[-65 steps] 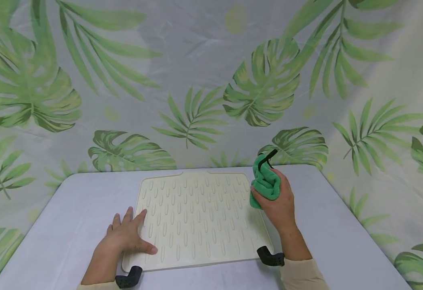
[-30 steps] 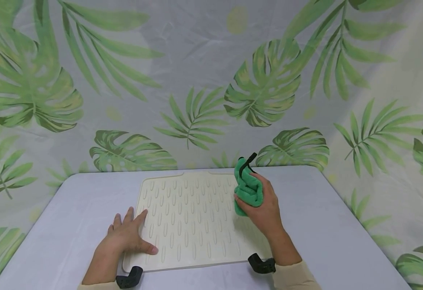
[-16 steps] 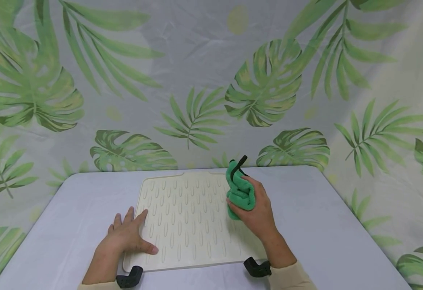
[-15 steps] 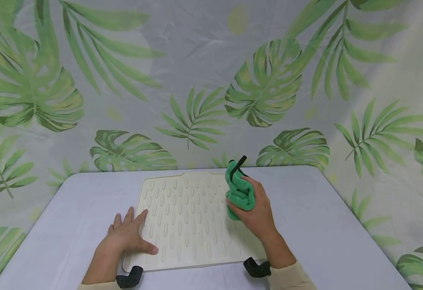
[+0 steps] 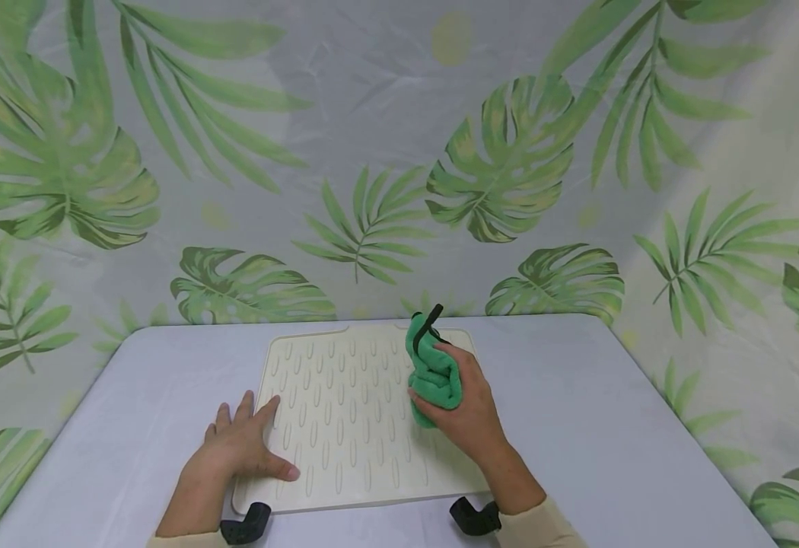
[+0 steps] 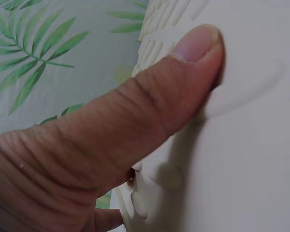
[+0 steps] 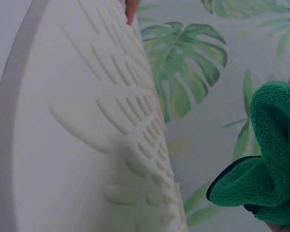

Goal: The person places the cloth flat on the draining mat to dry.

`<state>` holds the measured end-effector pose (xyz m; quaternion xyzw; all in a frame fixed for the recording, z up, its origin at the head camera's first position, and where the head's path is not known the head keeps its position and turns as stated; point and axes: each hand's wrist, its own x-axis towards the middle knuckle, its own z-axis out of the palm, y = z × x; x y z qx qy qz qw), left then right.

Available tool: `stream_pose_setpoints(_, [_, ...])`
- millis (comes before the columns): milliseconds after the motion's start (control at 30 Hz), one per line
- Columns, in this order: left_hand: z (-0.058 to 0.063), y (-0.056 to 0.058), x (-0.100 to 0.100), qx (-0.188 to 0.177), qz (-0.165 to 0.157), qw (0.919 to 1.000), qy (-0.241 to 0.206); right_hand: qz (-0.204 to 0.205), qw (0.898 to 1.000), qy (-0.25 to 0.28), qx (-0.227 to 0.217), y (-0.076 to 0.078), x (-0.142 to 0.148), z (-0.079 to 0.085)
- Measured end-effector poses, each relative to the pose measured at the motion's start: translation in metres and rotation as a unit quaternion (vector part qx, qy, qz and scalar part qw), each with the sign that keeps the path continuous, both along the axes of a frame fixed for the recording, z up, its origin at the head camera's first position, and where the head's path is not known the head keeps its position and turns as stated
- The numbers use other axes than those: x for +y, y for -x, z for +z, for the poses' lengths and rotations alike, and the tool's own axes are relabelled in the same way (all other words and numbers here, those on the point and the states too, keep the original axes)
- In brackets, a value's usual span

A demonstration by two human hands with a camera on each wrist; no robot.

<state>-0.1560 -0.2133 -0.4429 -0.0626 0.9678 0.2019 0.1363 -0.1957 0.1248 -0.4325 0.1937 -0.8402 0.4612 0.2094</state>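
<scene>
A cream drying mat (image 5: 345, 487) with raised oval ridges lies flat on the white table. My left hand (image 5: 238, 449) rests on its left edge with fingers spread. The thumb (image 6: 193, 53) lies across the mat's surface in the left wrist view. My right hand (image 5: 468, 407) grips a bunched green towel (image 5: 434, 373) with dark edging above the right half of the mat. In the right wrist view the towel (image 7: 275, 159) shows its folds and dark trim at the right, apart from the mat; most of the right hand is out of that view.
The white table (image 5: 591, 426) extends on both sides of the mat. Behind it hangs a cloth (image 5: 372, 114) printed with green leaves. A black wrist mount (image 5: 245, 524) sits by the left wrist, another black mount (image 5: 475, 517) by the right.
My right hand has carried the green towel leftward and slightly nearer, from the mat's right edge to over its right half. My left hand has stayed in place.
</scene>
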Motion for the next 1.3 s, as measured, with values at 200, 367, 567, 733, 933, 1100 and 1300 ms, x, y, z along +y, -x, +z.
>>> stream_pose_setpoints(200, [0.000,0.002,0.000,-0.007,0.005,1.0000,-0.003,0.009,1.000,-0.006,-0.009,0.000,-0.005,-0.002])
stream_pose_setpoints(367, [0.001,0.002,-0.001,-0.009,0.004,0.9999,-0.004,0.018,1.000,-0.013,-0.018,-0.001,-0.009,-0.005])
stream_pose_setpoints(567, [0.002,0.003,-0.001,-0.011,0.005,0.9999,-0.006,0.037,0.998,-0.035,-0.034,-0.001,-0.013,-0.010])
stream_pose_setpoints(733, [0.001,0.002,-0.001,-0.007,0.008,0.9999,-0.008,0.049,0.997,-0.048,-0.045,-0.002,-0.016,-0.014])
stream_pose_setpoints(933, [0.001,0.001,0.000,-0.001,0.006,1.0000,-0.006,0.059,0.993,-0.070,-0.077,-0.005,-0.020,-0.018])
stream_pose_setpoints(1100, [-0.001,0.000,0.000,-0.001,0.008,0.9999,-0.007,0.068,0.982,-0.117,-0.132,-0.009,-0.023,-0.020])
stream_pose_setpoints(1300, [-0.003,0.001,0.000,-0.005,0.008,0.9999,-0.009,0.087,0.974,-0.150,-0.143,-0.012,-0.024,-0.021])
